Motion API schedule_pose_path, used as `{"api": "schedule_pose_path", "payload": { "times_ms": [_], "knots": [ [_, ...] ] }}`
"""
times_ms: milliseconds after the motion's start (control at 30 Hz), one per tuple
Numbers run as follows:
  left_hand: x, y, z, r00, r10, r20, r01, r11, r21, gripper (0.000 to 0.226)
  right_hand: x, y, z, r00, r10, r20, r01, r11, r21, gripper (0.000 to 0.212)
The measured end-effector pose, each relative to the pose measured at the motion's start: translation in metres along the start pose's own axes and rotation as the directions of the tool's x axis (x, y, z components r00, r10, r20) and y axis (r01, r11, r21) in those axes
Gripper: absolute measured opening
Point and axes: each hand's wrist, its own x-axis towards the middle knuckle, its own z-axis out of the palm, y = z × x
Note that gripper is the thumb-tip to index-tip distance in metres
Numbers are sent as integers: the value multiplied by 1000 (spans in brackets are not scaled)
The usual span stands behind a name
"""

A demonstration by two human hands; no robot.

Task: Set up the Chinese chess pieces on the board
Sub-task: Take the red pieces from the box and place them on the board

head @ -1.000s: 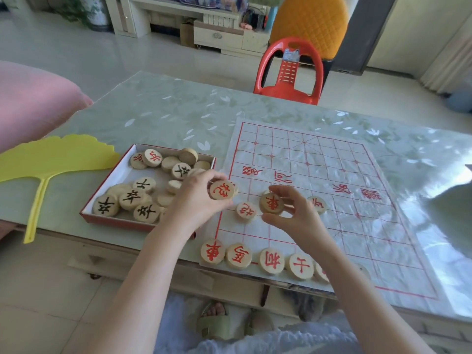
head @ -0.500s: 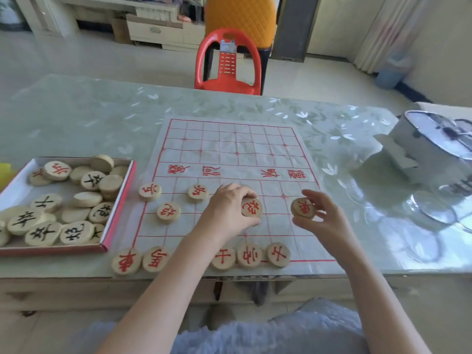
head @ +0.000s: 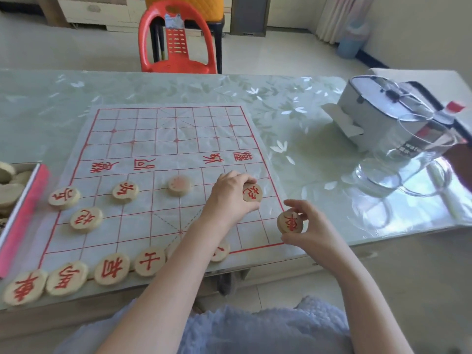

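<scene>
A white board (head: 163, 149) with a red grid lies on the table. Several round wooden pieces with red characters stand on its near half, among them a near-edge row (head: 111, 269) and a piece (head: 179, 185) in the middle. My left hand (head: 227, 198) pinches a red-marked piece (head: 252, 192) over the board's right side. My right hand (head: 306, 226) holds another red-marked piece (head: 290, 222) tilted up above the board's near right corner. My left forearm hides part of the near-edge row.
A red-edged box (head: 28, 200) with more pieces sits at the left edge. A grey case (head: 378, 108) and a clear glass jug (head: 408, 162) stand on the right. A red plastic chair (head: 176, 39) is behind the table.
Both hands have carried their pieces to the right, the left one to the board's right side, the right one to its near right corner. The camera has also swung right.
</scene>
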Motion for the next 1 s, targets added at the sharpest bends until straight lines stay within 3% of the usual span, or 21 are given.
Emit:
{"api": "schedule_pose_path", "payload": {
  "times_ms": [267, 667, 767, 1000],
  "knots": [
    [10, 4, 16, 1000, 14, 11, -15, 996, 85, 53, -13, 1, -8, 995, 65, 76, -49, 981, -188, 47],
    [11, 0, 21, 1000, 24, 0, -24, 989, 148, 50, -12, -7, -9, 995, 98, 36, -86, 965, -250, 46],
    [11, -3, 24, 1000, 15, 0, -15, 986, 167, 51, -9, -3, -5, 995, 92, 44, -72, 938, -340, 46],
    [10, -5, 21, 1000, -2, -7, 3, 990, 142, 64, -6, -1, -1, 996, 85, 37, -62, 910, -410, 53]
  ]
}}
